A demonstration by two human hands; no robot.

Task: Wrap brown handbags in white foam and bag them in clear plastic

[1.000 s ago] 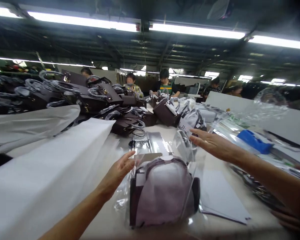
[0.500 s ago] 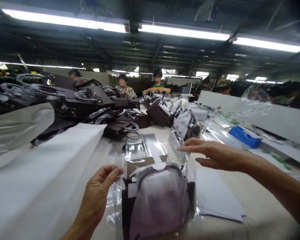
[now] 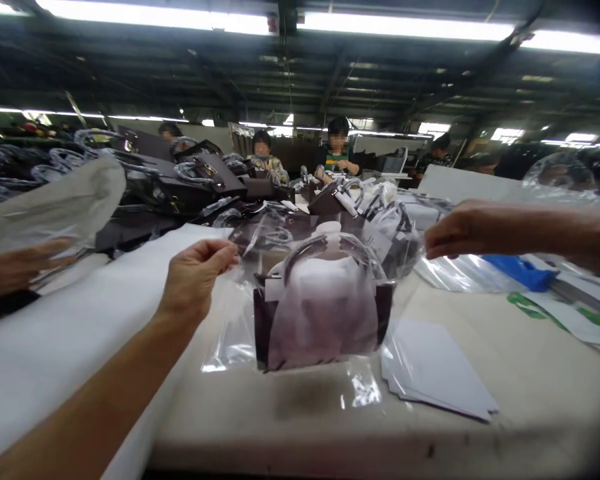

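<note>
While two bare hands spread its upper edges apart, a clear plastic bag [image 3: 364, 388] is at the centre of the view, seeming to hang just above a cream worktop [image 3: 260, 433]. Inside it is a dark brown handbag [image 3: 264, 333], upright, its front mostly covered by a translucent whitish sheet [image 3: 325, 300]. The left hand [image 3: 193, 273] has thumb and fingers pinched together, its grip closed on the plastic at upper left. The right hand [image 3: 453, 230] is curled tight, its grip closed on the plastic at upper right. Just right of the bag lies a stack of white cards [image 3: 435, 367]. White sheeting [image 3: 80, 340] covers the left side; past it, another person's hand [image 3: 25, 267] is at a greyish sheet [image 3: 70, 200]. Farther back are piled dark handbags [image 3: 215, 180], a blue item [image 3: 523, 270] at right, and co-workers [image 3: 337, 150] beyond.
</note>
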